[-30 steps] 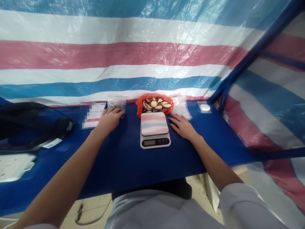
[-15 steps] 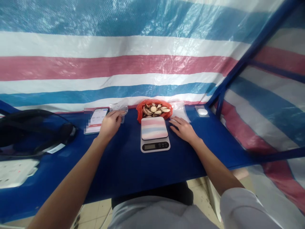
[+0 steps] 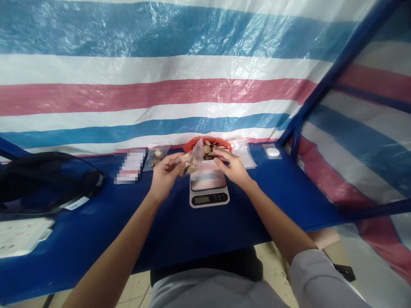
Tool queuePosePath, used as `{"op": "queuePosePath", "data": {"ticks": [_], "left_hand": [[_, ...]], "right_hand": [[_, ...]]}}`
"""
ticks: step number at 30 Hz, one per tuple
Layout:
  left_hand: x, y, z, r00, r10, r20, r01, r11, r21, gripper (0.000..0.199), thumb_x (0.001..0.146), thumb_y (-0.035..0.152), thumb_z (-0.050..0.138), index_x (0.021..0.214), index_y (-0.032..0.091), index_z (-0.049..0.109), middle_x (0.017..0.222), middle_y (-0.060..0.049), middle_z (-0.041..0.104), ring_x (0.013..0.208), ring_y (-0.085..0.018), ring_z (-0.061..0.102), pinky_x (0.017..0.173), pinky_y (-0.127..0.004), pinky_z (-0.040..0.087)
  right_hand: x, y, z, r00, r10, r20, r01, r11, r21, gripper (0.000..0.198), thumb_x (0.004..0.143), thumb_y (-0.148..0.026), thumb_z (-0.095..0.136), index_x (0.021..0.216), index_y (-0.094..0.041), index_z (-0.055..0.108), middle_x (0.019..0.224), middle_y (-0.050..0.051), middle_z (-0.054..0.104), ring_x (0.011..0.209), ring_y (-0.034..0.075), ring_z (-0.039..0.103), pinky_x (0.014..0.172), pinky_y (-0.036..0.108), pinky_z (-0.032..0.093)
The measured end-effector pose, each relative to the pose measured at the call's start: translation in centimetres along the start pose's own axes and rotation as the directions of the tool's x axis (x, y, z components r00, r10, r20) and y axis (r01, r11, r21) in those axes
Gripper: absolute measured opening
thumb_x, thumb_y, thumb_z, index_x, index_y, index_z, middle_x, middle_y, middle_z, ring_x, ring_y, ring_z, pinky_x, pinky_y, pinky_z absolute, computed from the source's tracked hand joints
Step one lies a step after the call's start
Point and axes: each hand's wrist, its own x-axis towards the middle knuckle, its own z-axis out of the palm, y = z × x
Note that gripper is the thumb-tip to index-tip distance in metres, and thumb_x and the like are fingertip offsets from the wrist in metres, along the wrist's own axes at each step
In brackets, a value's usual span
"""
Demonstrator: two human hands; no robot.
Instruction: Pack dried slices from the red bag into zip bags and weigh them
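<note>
My left hand (image 3: 166,174) grips a clear plastic bag (image 3: 190,164) with pale brown slices in it, raised above the left side of the kitchen scale (image 3: 210,199). My right hand (image 3: 233,167) is at the scale's far right, its fingers apart and nothing seen in them. Just behind the scale sits an open red bag (image 3: 208,140) of dried slices (image 3: 208,149) with pale faces and dark rims, partly hidden by my hands and the clear bag. Another clear bag of slices (image 3: 157,157) lies on the table left of my left hand.
Flat clear bags (image 3: 245,155) lie right of the red bag, with a small white rounded object (image 3: 272,152) farther right. A phone (image 3: 131,166), a black headset-like item (image 3: 80,179) and a white power strip (image 3: 24,235) occupy the left. A striped sheet (image 3: 160,94) hangs behind the blue table (image 3: 192,231).
My left hand has lifted a filled clear bag and moved right, over the scale's edge. My right hand has come inward, toward the red bag. Another filled clear bag is now uncovered at left.
</note>
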Motion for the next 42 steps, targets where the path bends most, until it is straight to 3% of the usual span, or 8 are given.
{"op": "queuePosePath", "data": {"ticks": [8,13,16,19,24,28,36,42], "left_hand": [[-0.9,-0.6,0.6,0.970,-0.213,0.115,0.239,0.915,-0.326,0.046,0.061,0.031,0.092,0.103,0.022,0.073,0.096,-0.002,0.077,0.083,-0.017,0.072,0.075,-0.028,0.059],[-0.9,-0.9,0.5,0.970,-0.218,0.109,0.243,0.907,-0.343,0.046,0.062,0.030,0.091,0.102,0.022,0.072,0.096,-0.002,0.076,0.084,-0.017,0.071,0.077,-0.029,0.059],[-0.6,-1.6,-0.3,0.977,-0.207,0.047,0.212,0.956,-0.204,0.048,0.065,0.035,0.088,0.109,0.022,0.070,0.101,-0.003,0.075,0.086,-0.018,0.071,0.077,-0.030,0.057],[0.0,-1.9,-1.7,0.998,-0.051,-0.048,0.057,0.990,0.127,0.044,0.070,0.040,0.082,0.109,0.021,0.070,0.110,-0.007,0.073,0.093,-0.021,0.070,0.082,-0.033,0.057],[0.4,0.1,-2.3,0.958,0.281,0.062,-0.256,0.734,0.629,0.030,0.082,0.036,0.065,0.106,0.020,0.072,0.114,-0.009,0.071,0.096,-0.022,0.067,0.088,-0.035,0.054],[1.0,2.0,0.0,0.943,0.257,0.212,-0.333,0.695,0.638,0.028,0.087,0.038,0.059,0.097,0.017,0.074,0.093,-0.007,0.074,0.079,-0.019,0.067,0.078,-0.030,0.053],[3.9,1.3,2.4,0.972,-0.118,0.205,0.014,0.893,0.449,0.033,0.082,0.047,0.065,0.078,0.016,0.072,0.066,-0.004,0.071,0.059,-0.017,0.065,0.063,-0.028,0.051],[5.0,0.7,2.2,0.938,-0.279,0.206,0.259,0.958,0.119,0.043,0.076,0.055,0.073,0.076,0.012,0.073,0.071,-0.008,0.072,0.059,-0.016,0.065,0.060,-0.027,0.054]], "right_hand": [[1.2,1.1,1.6,0.983,0.181,-0.037,-0.145,0.879,0.453,0.050,0.083,-0.051,0.070,0.121,-0.020,0.071,0.128,0.008,0.071,0.121,0.027,0.066,0.106,0.043,0.054],[1.0,0.5,1.4,0.940,0.340,-0.027,-0.272,0.794,0.543,0.046,0.068,-0.048,0.082,0.103,-0.018,0.076,0.106,0.008,0.077,0.090,0.024,0.074,0.068,0.034,0.065],[1.2,0.3,1.5,0.925,0.380,0.021,-0.324,0.757,0.567,0.041,0.065,-0.046,0.084,0.095,-0.018,0.077,0.095,0.007,0.077,0.077,0.021,0.072,0.054,0.030,0.063],[1.7,0.3,1.7,0.922,0.380,0.080,-0.354,0.740,0.572,0.037,0.063,-0.044,0.084,0.090,-0.019,0.077,0.091,0.005,0.076,0.072,0.019,0.070,0.052,0.028,0.062],[2.8,0.1,1.9,0.928,0.350,0.123,-0.359,0.762,0.538,0.036,0.064,-0.040,0.083,0.091,-0.018,0.076,0.096,0.005,0.076,0.073,0.018,0.071,0.049,0.025,0.060],[3.9,-0.5,2.1,0.949,0.276,0.152,-0.315,0.804,0.505,0.030,0.070,-0.037,0.080,0.093,-0.019,0.076,0.104,0.006,0.076,0.087,0.021,0.073,0.056,0.026,0.062],[5.7,-1.4,2.8,0.969,0.193,0.155,-0.246,0.820,0.517,0.029,0.072,-0.034,0.080,0.096,-0.019,0.075,0.104,0.006,0.076,0.092,0.021,0.073,0.069,0.030,0.064],[6.3,-1.8,2.4,0.926,0.242,0.289,-0.368,0.742,0.560,0.031,0.078,-0.032,0.077,0.106,-0.020,0.072,0.095,0.004,0.077,0.077,0.017,0.074,0.057,0.026,0.063]]}}
